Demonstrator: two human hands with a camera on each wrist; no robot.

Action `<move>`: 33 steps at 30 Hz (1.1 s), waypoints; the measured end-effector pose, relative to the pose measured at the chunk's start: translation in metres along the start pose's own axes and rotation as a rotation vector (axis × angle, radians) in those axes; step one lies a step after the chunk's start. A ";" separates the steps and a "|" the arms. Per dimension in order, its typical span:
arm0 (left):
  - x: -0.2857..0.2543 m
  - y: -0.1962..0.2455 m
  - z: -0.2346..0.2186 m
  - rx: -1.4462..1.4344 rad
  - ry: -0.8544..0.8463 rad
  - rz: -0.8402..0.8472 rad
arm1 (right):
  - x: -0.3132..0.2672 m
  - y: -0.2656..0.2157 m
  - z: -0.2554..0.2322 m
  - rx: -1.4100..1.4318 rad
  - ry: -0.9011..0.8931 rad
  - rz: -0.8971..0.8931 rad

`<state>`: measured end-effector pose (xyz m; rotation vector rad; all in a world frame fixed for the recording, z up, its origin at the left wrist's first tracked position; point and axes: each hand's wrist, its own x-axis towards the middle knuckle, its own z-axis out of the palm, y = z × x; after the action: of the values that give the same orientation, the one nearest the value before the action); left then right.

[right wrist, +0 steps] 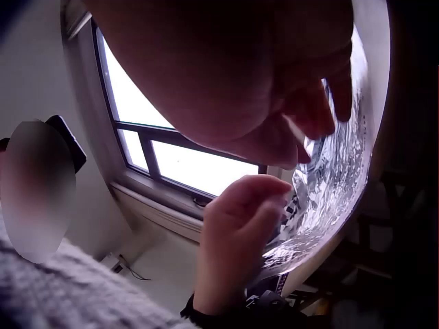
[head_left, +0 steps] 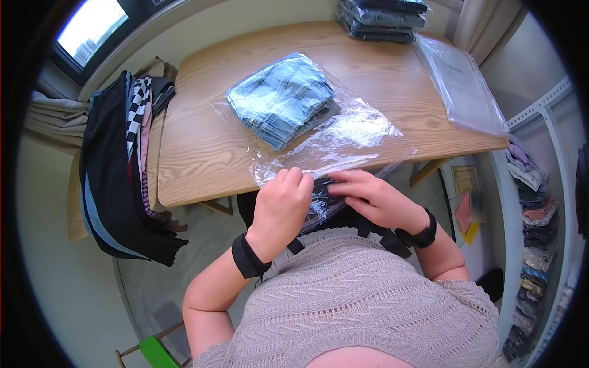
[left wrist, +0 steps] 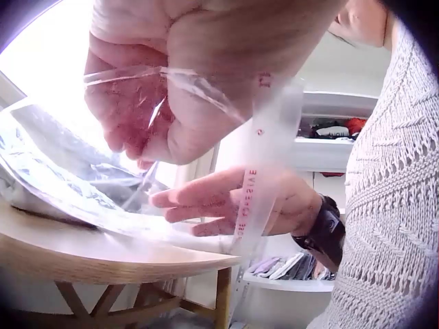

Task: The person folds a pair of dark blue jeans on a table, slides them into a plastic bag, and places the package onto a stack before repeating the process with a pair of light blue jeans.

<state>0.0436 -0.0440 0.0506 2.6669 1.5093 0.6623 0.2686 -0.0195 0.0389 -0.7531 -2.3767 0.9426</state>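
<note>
Folded light-blue jeans (head_left: pixel 279 98) lie inside a clear plastic bag (head_left: pixel 362 130) on the table, its open end hanging over the near edge. My left hand (head_left: pixel 283 207) pinches the bag's near end with curled fingers. To its right, my right hand (head_left: pixel 381 199) has its fingers stretched toward the left hand, over the plastic. The left wrist view shows those straight fingers (left wrist: pixel 206 199) behind the clear film, close to a flap strip (left wrist: pixel 248 205) with red print. Seen from the right wrist, the shiny bag (right wrist: pixel 329 185) spreads beyond both hands.
Bagged folded jeans (head_left: pixel 380 21) are stacked at the table's (head_left: pixel 196 122) far edge. Flat empty plastic bags (head_left: pixel 463 86) lie at the right. Several garments (head_left: pixel 113 165) hang over the left side. Shelves with folded clothes (head_left: pixel 537 245) stand at the right.
</note>
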 end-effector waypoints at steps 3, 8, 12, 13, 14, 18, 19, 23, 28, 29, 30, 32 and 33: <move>0.001 0.004 -0.002 -0.080 0.126 0.013 | 0.017 0.030 0.017 -0.164 0.130 0.067; 0.004 0.008 -0.001 -0.207 0.364 0.126 | 0.062 0.063 0.010 -0.670 0.118 -0.104; 0.003 0.006 -0.003 -0.273 0.412 0.163 | 0.080 0.056 0.020 -0.547 0.361 -0.182; 0.004 0.004 -0.003 -0.308 0.404 0.187 | 0.079 0.052 0.020 -0.547 0.358 -0.189; 0.003 0.002 -0.002 -0.325 0.392 0.204 | 0.077 0.050 0.021 -0.630 0.270 -0.018; 0.003 -0.011 -0.008 -0.461 0.317 0.235 | 0.088 0.023 -0.007 -0.443 -0.069 0.461; 0.001 -0.018 -0.009 -0.459 0.322 0.232 | 0.083 0.029 -0.009 -0.332 -0.010 0.478; 0.004 -0.062 0.005 -0.403 0.669 -0.377 | 0.093 0.089 0.021 -0.622 0.726 0.047; 0.002 -0.124 0.044 -0.909 0.490 -0.772 | 0.123 0.048 0.010 0.733 0.736 0.480; 0.002 -0.126 0.044 -1.089 0.343 -0.884 | 0.124 0.064 0.014 0.732 0.733 0.479; 0.003 -0.126 0.044 -1.089 0.345 -0.885 | 0.125 0.094 0.020 0.471 0.688 0.292; 0.003 -0.123 0.045 -1.035 0.340 -0.829 | 0.138 0.089 0.016 0.922 0.804 0.351; 0.002 -0.126 0.048 -1.035 0.340 -0.830 | 0.140 0.097 0.016 0.922 0.803 0.353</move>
<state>-0.0413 0.0347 -0.0192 1.1048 1.5034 1.3218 0.1866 0.1221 -0.0113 -0.9155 -0.9724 1.3701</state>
